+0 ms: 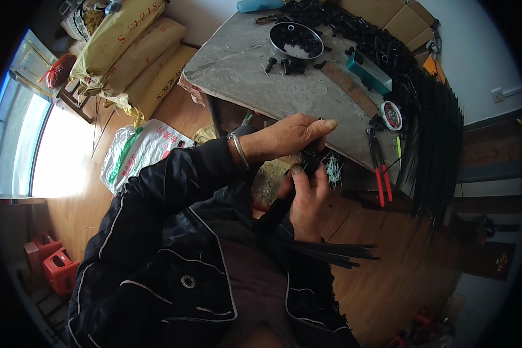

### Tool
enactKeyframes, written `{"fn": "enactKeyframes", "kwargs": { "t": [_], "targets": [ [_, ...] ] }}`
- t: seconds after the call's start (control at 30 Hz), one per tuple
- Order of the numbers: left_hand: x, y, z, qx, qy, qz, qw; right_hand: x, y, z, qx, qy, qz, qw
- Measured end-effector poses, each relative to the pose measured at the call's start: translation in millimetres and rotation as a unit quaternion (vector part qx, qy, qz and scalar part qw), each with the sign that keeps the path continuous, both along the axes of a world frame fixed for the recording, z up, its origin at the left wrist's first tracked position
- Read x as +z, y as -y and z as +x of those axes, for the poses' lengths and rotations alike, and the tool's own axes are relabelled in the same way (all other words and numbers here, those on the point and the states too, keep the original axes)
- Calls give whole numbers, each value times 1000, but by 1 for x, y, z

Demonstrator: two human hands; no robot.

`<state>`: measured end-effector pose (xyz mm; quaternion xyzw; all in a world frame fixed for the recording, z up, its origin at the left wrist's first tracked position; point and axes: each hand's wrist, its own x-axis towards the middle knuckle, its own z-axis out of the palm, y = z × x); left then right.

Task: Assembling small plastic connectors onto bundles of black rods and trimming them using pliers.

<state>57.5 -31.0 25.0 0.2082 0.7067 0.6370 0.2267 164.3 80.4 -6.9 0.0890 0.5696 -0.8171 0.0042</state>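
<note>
My left hand (290, 136), with a silvery bangle on its wrist, is closed around the upper end of a black piece (311, 162) just off the table's front edge. Its thumb sticks out to the right. Below it, my right hand (308, 203) grips the same piece between thumb and fingers. The piece is dark and partly covered by both hands, so its kind is unclear. From the right hand a dark length (275, 216) runs down toward my lap. Several thin black rods (336, 252) stick out to the right across my right forearm.
On the grey table (232, 61) are a bowl (296, 42) of black parts, a teal box (368, 72), a small round tub (391, 116), red-handled pliers (382, 182) and heaped black parts. Long black rods (435, 151) hang over the right edge. Stuffed sacks (136, 58) stand left.
</note>
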Motion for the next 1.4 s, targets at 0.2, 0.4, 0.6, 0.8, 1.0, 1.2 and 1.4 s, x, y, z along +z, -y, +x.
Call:
{"fn": "enactKeyframes", "kwargs": {
  "t": [0.2, 0.4, 0.6, 0.8, 1.0, 1.2, 1.4],
  "targets": [
    [1, -2, 1, 23, 28, -7, 999, -1, -1, -1, 4, 1, -4, 1000],
    [-1, -2, -1, 17, 54, 67, 996, 1, -4, -1, 27, -8, -30, 999],
    [-1, 3, 0, 18, 32, 65, 997, 0, -8, -2, 67, -5, -93, 993],
    [9, 4, 4, 16, 34, 60, 997, -4, -10, -3, 71, -17, -107, 991],
    [3, 13, 8, 20, 34, 74, 996, -2, -12, -2, 48, -8, -127, 991],
    [1, 17, 31, 19, 101, 79, 992, -12, -18, -3, 54, -28, -143, 988],
    [-2, 13, 48, 52, 146, 138, 978, -5, -17, 0, 46, -43, -126, 990]
  ]
}}
